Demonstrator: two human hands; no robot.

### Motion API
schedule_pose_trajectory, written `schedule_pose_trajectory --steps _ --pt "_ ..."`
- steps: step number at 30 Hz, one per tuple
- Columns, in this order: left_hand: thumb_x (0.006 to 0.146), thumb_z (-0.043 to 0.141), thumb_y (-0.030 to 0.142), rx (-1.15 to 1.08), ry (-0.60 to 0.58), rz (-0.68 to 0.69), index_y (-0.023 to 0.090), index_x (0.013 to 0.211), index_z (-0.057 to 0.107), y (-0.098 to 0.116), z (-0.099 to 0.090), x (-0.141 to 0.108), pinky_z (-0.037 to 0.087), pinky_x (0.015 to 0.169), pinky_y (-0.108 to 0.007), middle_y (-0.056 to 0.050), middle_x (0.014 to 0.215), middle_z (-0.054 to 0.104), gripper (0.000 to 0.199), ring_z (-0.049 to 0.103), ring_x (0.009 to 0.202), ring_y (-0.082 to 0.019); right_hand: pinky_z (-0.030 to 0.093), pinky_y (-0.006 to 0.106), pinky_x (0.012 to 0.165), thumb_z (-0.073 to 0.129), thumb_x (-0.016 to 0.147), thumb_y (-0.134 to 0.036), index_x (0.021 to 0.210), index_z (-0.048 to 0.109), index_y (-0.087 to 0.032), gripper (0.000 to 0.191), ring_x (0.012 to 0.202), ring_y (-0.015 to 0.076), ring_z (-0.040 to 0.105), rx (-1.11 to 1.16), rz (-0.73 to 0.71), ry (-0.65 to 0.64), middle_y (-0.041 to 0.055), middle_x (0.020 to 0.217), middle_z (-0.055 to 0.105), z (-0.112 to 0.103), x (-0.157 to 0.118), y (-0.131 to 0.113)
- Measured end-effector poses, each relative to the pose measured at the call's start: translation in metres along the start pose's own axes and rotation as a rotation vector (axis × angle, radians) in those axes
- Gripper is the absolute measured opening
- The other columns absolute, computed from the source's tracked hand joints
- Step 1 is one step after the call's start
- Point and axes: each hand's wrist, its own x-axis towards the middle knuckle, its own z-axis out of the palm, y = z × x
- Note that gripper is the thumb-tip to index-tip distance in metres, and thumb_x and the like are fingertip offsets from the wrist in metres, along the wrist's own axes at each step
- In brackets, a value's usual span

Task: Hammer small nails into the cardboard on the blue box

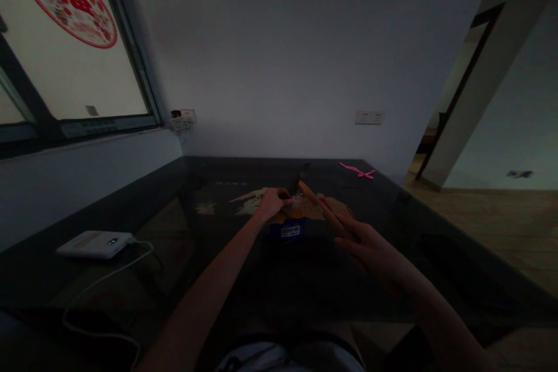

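My right hand is closed round the light wooden stick-like handle of a tool that slants up and to the left. Whatever sits at its far end is too dark to make out. My left hand has its fingers bent in a pinch beside that end; what they hold is too small to tell. Between both hands lies a crumpled, shiny, clear and orange-brown piece on brown paper or cardboard. Just in front of it shows a dark blue pack with a white label.
On the dark glossy table, a white power bank or phone with a white cable lies at left. A pink ribbon-like item is near the back right corner. A dark flat object lies at right. A wall stands behind.
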Motion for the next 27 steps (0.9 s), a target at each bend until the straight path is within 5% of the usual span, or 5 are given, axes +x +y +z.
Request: schedule_pose_trajectory --steps 10,15,21,27 --pt "0.068 0.068 0.026 -0.042 0.005 0.002 0.011 0.080 0.070 0.0014 0.0013 0.0002 0.045 0.065 -0.024 -0.005 0.079 0.070 0.020 0.062 0.068 -0.015 0.031 0.020 0.034 0.053 0.079 -0.034 0.137 0.037 -0.013 0.063 0.036 0.0086 0.038 -0.064 0.008 0.015 -0.0083 0.050 0.041 0.0012 -0.0006 0.0000" --pt "0.068 0.068 0.028 0.037 0.019 0.001 0.011 0.082 0.071 0.0039 -0.0013 -0.0015 0.045 0.065 -0.025 -0.006 0.079 0.071 0.022 0.063 0.070 -0.017 0.037 0.023 0.040 0.054 0.077 -0.034 0.132 0.045 -0.012 0.060 0.045 0.0114 0.047 -0.111 -0.017 0.052 -0.0001 0.066 0.057 0.0015 0.0019 0.0030" --pt "0.069 0.067 0.026 0.048 0.035 0.005 0.011 0.082 0.071 0.0022 0.0012 -0.0001 0.046 0.066 -0.026 -0.008 0.079 0.071 0.020 0.063 0.071 -0.017 0.031 0.021 0.035 0.051 0.080 -0.035 0.139 0.036 -0.014 0.064 0.036 0.0100 0.037 -0.056 -0.021 0.088 -0.0069 0.051 0.043 0.0011 -0.0016 -0.0015" --pt "0.069 0.066 0.023 0.010 0.012 -0.005 0.010 0.083 0.070 0.0073 -0.0014 -0.0028 0.047 0.067 -0.024 -0.008 0.082 0.071 0.019 0.064 0.072 -0.017 0.041 0.026 0.047 0.051 0.077 -0.033 0.136 0.041 -0.009 0.065 0.049 0.0130 0.050 -0.180 -0.020 0.073 0.0065 0.081 0.063 0.0045 0.0020 0.0055"
